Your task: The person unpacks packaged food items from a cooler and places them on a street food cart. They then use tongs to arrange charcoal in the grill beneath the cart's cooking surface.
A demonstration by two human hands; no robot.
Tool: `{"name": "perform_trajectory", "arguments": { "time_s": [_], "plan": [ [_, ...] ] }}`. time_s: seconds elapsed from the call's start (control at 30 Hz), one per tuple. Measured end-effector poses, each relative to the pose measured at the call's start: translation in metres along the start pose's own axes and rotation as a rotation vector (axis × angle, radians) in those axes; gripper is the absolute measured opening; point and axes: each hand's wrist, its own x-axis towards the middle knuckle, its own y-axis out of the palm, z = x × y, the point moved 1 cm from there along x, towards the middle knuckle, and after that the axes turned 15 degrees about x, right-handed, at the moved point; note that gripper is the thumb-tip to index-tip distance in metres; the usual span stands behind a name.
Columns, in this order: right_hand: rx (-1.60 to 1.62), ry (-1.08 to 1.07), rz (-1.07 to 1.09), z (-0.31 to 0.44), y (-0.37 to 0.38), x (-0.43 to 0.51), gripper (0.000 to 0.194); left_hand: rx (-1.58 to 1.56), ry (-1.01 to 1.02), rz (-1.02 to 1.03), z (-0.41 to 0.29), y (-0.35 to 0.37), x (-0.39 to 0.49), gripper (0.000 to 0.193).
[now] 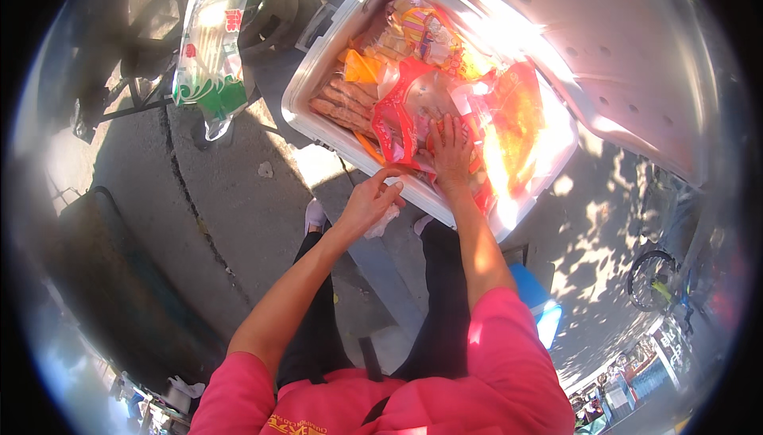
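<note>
A white cooler box [331, 147] stands before me, filled with packaged food. My right hand [448, 150] reaches into it, its fingers spread and pressed on a clear plastic bag with red print [404, 98]. Sausage-like brown food [344, 101] lies in the box's left part, beside an orange packet [361, 67]. Farther back are yellow and red packets [432, 32], and a red-orange bag [515, 119] sits at the right. Just outside the near wall, my left hand [371, 199] has its fingers curled around a crumpled whitish tissue or thin plastic [383, 222].
The box's pale lid [608, 47] stands open at the right. A long clear pack with green ends [210, 47] is at upper left. A dark rounded container [119, 280] stands left, a blue box [532, 298] beside my right leg. A bicycle wheel [651, 280] shows far right.
</note>
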Motion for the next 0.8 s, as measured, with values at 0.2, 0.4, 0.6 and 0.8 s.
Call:
{"name": "perform_trajectory", "arguments": {
  "time_s": [0.2,0.4,0.6,0.8],
  "plan": [
    [0.165,-0.084,0.055,0.015,-0.046,-0.014,0.065,-0.274,0.002,-0.543,0.019,-0.090,-0.046,0.044],
    [0.594,0.088,-0.008,0.048,-0.112,-0.037,0.047,0.207,0.431,-1.269,-0.024,-0.249,-0.080,0.057],
    [0.945,0.175,-0.026,0.129,-0.141,-0.026,0.039,0.719,0.121,-1.005,-0.100,-0.287,-0.043,0.026],
    [1.457,0.214,-0.051,0.190,-0.163,0.031,0.051,0.258,0.556,-0.733,-0.145,-0.233,-0.090,0.021]
  ]
}}
